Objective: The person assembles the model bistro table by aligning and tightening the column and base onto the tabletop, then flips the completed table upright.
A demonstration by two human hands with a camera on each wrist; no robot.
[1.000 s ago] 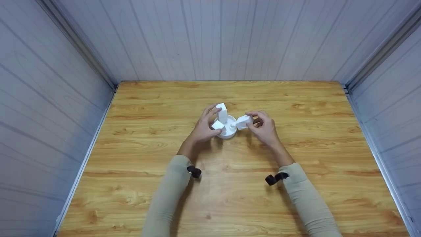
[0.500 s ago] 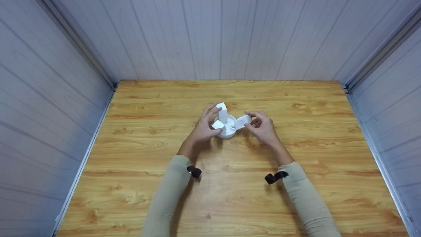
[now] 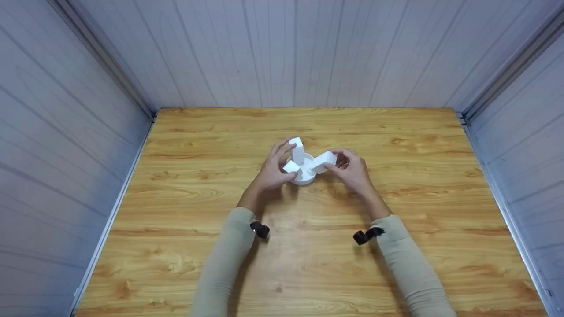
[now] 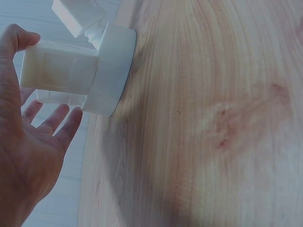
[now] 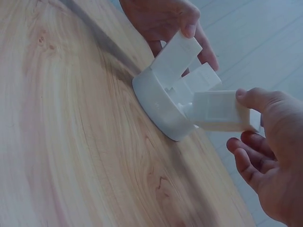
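A round white base (image 3: 305, 178) sits mid-table with three white rectangular blocks standing out of it. My left hand (image 3: 269, 171) holds the left side: a fingertip lies on the tall block (image 3: 298, 149) and the thumb on the short block (image 3: 291, 167). In the left wrist view the thumb rests on a block (image 4: 59, 66) above the base (image 4: 111, 71), with the fingers spread below. My right hand (image 3: 351, 171) pinches the right block (image 3: 324, 160), whose inner end meets the base. The right wrist view shows that block (image 5: 220, 111) against the base (image 5: 158, 106), thumb on top.
The wooden table (image 3: 308, 264) is enclosed by pale panelled walls (image 3: 66, 132) on the left, back and right. Black wrist straps (image 3: 260, 229) sit on both beige sleeves.
My right hand has moved the right block leftward until its inner end meets the base. The left hand and the other two blocks have stayed put.
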